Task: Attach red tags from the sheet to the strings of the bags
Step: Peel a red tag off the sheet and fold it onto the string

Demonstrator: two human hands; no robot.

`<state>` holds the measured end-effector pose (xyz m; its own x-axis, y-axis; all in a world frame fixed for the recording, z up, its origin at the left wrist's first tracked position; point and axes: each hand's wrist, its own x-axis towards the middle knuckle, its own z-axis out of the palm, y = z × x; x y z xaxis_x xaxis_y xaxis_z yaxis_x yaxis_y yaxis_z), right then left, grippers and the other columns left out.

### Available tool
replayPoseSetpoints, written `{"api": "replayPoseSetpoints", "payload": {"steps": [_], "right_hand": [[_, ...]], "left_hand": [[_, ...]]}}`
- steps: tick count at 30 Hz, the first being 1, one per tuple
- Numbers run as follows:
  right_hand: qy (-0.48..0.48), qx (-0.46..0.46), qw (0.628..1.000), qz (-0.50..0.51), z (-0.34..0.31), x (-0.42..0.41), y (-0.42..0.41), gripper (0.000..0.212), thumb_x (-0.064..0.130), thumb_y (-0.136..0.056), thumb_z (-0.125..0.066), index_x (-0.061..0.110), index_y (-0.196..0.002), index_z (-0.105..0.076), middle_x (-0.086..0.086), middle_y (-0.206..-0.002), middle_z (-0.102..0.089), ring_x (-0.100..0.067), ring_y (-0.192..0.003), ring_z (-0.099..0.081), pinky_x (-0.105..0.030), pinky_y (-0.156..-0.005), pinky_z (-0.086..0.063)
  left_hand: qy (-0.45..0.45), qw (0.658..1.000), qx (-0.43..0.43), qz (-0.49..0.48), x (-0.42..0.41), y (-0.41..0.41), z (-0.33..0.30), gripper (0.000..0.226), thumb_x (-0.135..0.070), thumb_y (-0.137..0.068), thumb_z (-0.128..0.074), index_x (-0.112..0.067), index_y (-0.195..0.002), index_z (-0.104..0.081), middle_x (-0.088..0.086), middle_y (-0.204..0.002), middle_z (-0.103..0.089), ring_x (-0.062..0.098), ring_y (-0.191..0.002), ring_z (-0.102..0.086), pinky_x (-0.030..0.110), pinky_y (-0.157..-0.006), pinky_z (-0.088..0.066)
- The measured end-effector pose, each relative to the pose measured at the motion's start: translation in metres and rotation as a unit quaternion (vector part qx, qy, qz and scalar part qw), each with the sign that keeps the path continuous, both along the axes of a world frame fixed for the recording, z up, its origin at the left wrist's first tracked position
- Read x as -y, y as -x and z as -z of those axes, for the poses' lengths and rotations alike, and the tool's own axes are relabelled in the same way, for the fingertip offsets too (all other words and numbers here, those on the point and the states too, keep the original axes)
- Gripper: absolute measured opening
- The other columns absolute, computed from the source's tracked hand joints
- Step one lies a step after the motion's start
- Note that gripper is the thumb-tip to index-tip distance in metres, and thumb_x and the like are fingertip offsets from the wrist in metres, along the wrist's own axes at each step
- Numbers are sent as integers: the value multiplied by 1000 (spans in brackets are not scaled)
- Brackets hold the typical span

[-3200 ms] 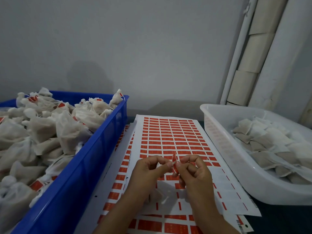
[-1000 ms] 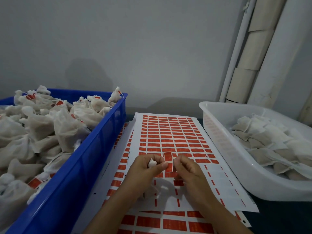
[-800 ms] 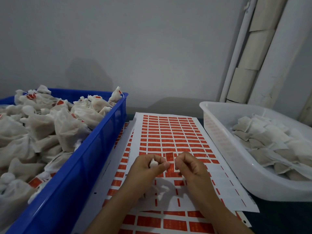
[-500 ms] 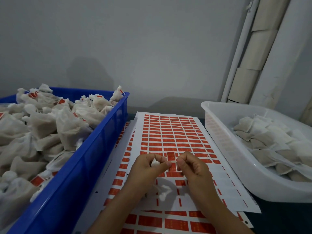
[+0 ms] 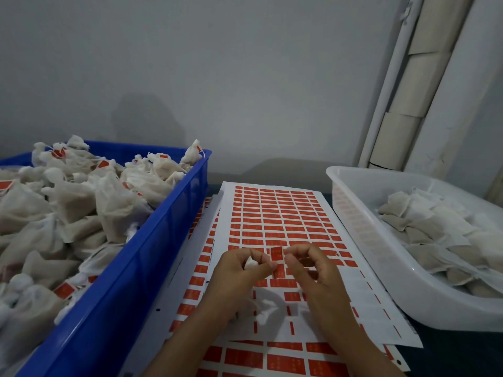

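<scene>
Both hands are working just above the sheet (image 5: 275, 213) of red tags: the left hand (image 5: 242, 270) is pinching the gathered neck of a bag (image 5: 265, 308) that is hanging below it, and the right hand (image 5: 310, 268) is pinching a peeled red tag (image 5: 277, 253) between them. The string is too fine to see; folding the tag squarely over it probably matters most.

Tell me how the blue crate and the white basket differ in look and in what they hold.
The blue crate is deep blue with straight walls; the white basket is pale with rounded corners. The blue crate is heaped to its rim; the white basket is only partly filled. Red tags show among the crate's bags; none show on the basket's bags. Both flank the tag sheet and hold whitish pouches.
</scene>
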<state>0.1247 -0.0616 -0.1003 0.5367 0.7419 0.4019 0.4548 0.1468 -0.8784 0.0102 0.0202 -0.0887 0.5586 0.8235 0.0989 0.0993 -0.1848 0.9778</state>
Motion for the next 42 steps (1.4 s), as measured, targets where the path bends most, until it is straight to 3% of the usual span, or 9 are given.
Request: {"api": "replayPoseSetpoints", "payload": {"steps": [3,8,16,21,23,26,33,37,42], "right_hand": [[13,41,999,-5,2,-1,1,5,29,-82,-62,30,-83,-57,15,-86,-61,7,-87,-56,-1,-71,-42],[-17,86,996,24,-2,1,-2,18,16,-80,-68,31,-75,-59,14,-80,-61,2,-84,-56,-3,-71,-43],[-25,246,967,67,-1,4,-9,12,11,-81,-68,22,-78,-71,18,-84,-61,-1,-77,-57,-14,-77,-45],[-107,393,909,90,-6,5,-15,23,24,-86,-56,14,-76,-74,2,-78,-71,0,-78,-57,-9,-80,-45],[-120,401,905,72,-8,7,-16,45,37,-95,-41,13,-77,-74,1,-78,-72,-1,-76,-61,-4,-82,-41],[-131,417,897,66,-10,9,-16,52,40,-96,-35,11,-76,-73,1,-77,-72,-7,-71,-67,-9,-79,-45],[-125,397,907,72,-6,6,-16,49,42,-96,-36,13,-82,-73,3,-81,-72,-1,-80,-62,-4,-85,-39],[-109,372,918,81,-2,5,-14,17,25,-81,-60,18,-93,-70,6,-91,-71,5,-90,-56,-10,-85,-42],[-32,164,986,12,-6,4,-5,38,22,-77,-65,46,-103,-51,28,-97,-60,13,-91,-58,1,-78,-42]], "left_hand": [[-10,1000,-4,5,-1,0,0,14,-24,-83,-66,-25,-69,-66,-12,-73,-67,2,-76,-61,5,-56,-40],[5,1000,10,20,-1,-2,2,14,-17,-86,-62,-24,-75,-66,-14,-85,-67,7,-93,-59,18,-75,-46],[-25,999,-12,-20,-2,0,5,19,-34,-92,-51,-49,-103,-57,-30,-104,-56,-2,-97,-57,7,-67,-40],[-1,998,-55,-22,2,-1,5,23,-44,-90,-47,-35,-79,-65,-24,-84,-63,3,-86,-58,13,-65,-39],[29,998,-48,-11,3,0,0,24,-43,-89,-51,-32,-73,-66,-21,-78,-64,5,-83,-58,15,-64,-40],[76,997,-30,10,3,2,-5,22,-37,-85,-60,-26,-67,-69,-14,-80,-68,10,-86,-57,22,-67,-41],[96,995,-20,-2,3,6,-9,9,-28,-82,-66,-26,-74,-71,-14,-91,-69,9,-91,-56,22,-67,-38],[108,994,-12,-34,3,4,-9,8,-28,-82,-67,-23,-77,-71,-10,-88,-68,11,-90,-55,21,-68,-38],[107,993,-4,-53,2,4,-9,9,-25,-82,-66,-20,-76,-70,-10,-81,-66,9,-82,-54,18,-66,-38]]}}
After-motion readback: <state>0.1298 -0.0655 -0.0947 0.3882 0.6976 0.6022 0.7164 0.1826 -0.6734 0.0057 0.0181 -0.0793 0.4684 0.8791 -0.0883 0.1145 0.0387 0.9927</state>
